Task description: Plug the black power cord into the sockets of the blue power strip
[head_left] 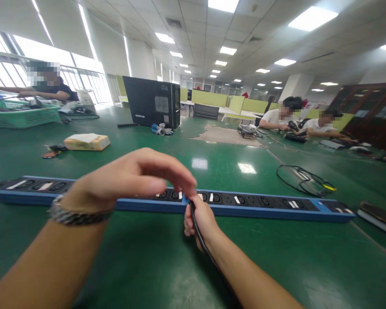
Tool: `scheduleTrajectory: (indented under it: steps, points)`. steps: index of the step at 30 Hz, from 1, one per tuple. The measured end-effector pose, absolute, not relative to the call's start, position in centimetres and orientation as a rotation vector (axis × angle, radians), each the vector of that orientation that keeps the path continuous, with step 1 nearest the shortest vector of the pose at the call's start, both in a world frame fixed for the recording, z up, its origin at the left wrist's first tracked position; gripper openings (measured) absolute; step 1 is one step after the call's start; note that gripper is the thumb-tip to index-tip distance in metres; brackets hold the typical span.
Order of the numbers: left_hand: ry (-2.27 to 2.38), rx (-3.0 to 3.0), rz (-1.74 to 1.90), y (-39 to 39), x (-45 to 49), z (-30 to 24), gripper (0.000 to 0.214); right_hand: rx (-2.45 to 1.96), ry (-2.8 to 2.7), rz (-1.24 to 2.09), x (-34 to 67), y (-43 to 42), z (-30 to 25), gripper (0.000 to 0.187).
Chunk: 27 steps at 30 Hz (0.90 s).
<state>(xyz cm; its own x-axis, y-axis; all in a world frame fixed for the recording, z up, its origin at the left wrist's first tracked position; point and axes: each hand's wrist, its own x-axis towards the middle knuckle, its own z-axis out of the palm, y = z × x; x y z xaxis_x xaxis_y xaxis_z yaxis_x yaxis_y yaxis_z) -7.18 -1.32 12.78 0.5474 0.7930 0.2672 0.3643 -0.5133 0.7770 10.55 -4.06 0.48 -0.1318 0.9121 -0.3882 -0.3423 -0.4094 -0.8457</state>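
A long blue power strip (pixel 263 207) with black sockets lies across the green table in front of me. My right hand (pixel 200 221) is closed round a black cable (pixel 203 240) whose plug end meets the strip near its middle. My left hand (pixel 138 176), with a metal watch on the wrist, hovers over the same spot, its fingers curled down and pinched at the plug. The plug itself is hidden behind my fingers.
A coiled black cable (pixel 304 179) lies to the right, a dark flat device (pixel 378 216) at the right edge. A tissue box (pixel 86 141), a black computer case (pixel 152 102) and a green basket (pixel 22 116) stand further back. Other people sit at the far left and far right.
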Motion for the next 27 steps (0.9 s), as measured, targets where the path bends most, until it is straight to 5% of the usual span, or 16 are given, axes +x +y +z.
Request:
scheduleTrajectory:
  steps: [9, 16, 27]
  points:
    - [1.075, 2.296, 0.839, 2.5, -2.8, 1.5, 0.036, -1.241, -0.695, 1.674, 9.5, -4.2, 0.0, 0.052]
    - [1.505, 2.601, 0.673, 2.3, -3.5, 0.9, 0.038, -1.017, -0.685, 1.821, 10.8, -3.7, -0.6, 0.037]
    - [1.561, 2.668, 0.536, 2.0, -3.4, 1.1, 0.039, -0.765, -0.841, 1.622, 12.8, -4.0, 2.9, 0.042]
